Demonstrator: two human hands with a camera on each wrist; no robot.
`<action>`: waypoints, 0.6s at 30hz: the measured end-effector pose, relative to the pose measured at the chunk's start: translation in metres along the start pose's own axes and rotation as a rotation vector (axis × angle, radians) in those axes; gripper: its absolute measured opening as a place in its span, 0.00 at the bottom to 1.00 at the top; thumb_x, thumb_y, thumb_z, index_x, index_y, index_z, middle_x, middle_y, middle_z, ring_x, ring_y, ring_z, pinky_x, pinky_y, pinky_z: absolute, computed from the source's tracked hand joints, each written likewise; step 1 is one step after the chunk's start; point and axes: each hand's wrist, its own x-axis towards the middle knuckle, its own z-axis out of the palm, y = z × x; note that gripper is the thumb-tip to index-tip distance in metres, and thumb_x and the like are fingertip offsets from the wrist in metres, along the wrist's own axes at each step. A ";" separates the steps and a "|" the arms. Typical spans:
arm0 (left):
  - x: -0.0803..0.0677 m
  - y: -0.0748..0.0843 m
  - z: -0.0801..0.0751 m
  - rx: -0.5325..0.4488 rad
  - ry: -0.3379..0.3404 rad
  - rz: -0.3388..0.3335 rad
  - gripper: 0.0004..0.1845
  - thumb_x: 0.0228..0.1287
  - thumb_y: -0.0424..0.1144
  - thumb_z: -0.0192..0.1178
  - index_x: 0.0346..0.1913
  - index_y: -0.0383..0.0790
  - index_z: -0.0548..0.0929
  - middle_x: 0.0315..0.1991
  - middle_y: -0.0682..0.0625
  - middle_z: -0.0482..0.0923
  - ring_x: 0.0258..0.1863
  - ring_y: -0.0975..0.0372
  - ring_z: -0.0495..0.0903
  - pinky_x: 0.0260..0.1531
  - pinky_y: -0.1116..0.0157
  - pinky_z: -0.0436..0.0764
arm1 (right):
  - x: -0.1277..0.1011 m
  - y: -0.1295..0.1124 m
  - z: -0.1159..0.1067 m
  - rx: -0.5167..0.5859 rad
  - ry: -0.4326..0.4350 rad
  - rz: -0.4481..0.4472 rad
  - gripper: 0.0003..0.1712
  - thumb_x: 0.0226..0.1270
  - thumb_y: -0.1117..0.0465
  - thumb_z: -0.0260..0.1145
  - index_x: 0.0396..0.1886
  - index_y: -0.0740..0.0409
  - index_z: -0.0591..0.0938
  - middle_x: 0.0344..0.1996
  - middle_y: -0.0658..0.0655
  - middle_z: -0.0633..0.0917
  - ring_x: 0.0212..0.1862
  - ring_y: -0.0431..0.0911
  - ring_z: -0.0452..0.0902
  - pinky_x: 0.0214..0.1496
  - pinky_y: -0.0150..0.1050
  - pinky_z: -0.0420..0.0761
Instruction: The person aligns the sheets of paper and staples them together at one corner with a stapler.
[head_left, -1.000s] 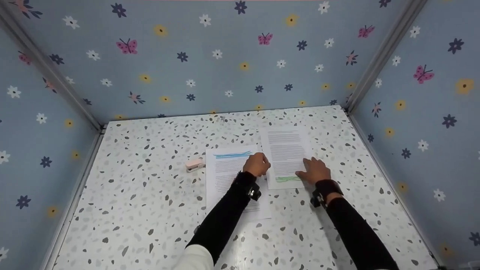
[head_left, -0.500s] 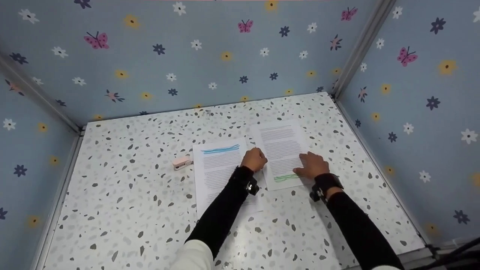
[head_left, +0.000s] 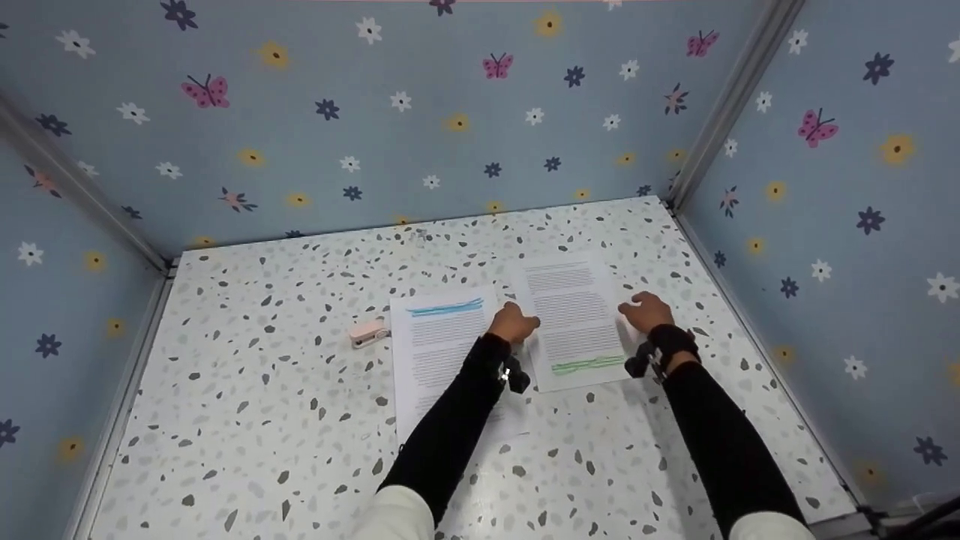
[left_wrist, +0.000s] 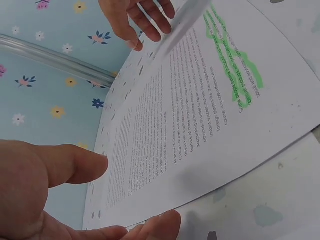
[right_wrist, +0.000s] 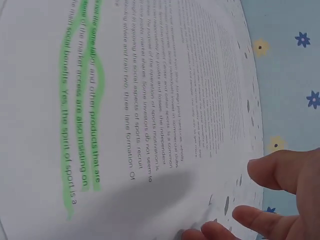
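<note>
A printed sheet with green highlighting [head_left: 574, 322] lies on the speckled table [head_left: 262, 390], right of centre. My left hand [head_left: 514, 324] pinches its left edge, with the thumb [left_wrist: 75, 162] on top and a fingertip [left_wrist: 157, 225] underneath. My right hand [head_left: 643, 311] is at the sheet's right edge. Its fingertips [right_wrist: 205, 232] touch that edge, which curls up off the table, while the thumb [right_wrist: 280, 170] stays apart above it. A second sheet with blue highlighting [head_left: 442, 345] lies to the left, partly under my left forearm.
A small pink stapler [head_left: 369, 332] lies on the table just left of the blue-marked sheet. Blue walls with flowers and butterflies [head_left: 420, 112] close in the table at the back, left and right.
My right hand has slid from the green-marked lines near the sheet's bottom up to its right edge. The left hand has stayed at the left edge. The head view has shifted slightly.
</note>
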 end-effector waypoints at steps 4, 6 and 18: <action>-0.009 0.003 -0.003 -0.092 -0.011 -0.025 0.35 0.69 0.41 0.58 0.71 0.22 0.62 0.67 0.32 0.69 0.59 0.48 0.75 0.60 0.55 0.74 | 0.004 0.002 -0.003 0.045 -0.004 0.015 0.22 0.76 0.55 0.53 0.49 0.72 0.80 0.35 0.66 0.84 0.37 0.55 0.81 0.49 0.49 0.78; -0.016 0.004 -0.005 -0.149 -0.022 -0.030 0.35 0.70 0.40 0.57 0.72 0.23 0.61 0.67 0.33 0.69 0.59 0.47 0.76 0.59 0.55 0.75 | 0.008 0.004 -0.002 0.070 -0.010 0.018 0.18 0.74 0.57 0.53 0.31 0.65 0.81 0.20 0.55 0.80 0.24 0.47 0.76 0.37 0.43 0.76; -0.021 0.007 -0.006 -0.465 -0.066 -0.085 0.38 0.71 0.36 0.54 0.78 0.27 0.51 0.76 0.35 0.56 0.70 0.46 0.65 0.62 0.51 0.75 | 0.034 0.012 0.009 0.047 -0.041 0.175 0.22 0.70 0.58 0.52 0.13 0.54 0.73 0.12 0.49 0.71 0.16 0.42 0.66 0.20 0.34 0.68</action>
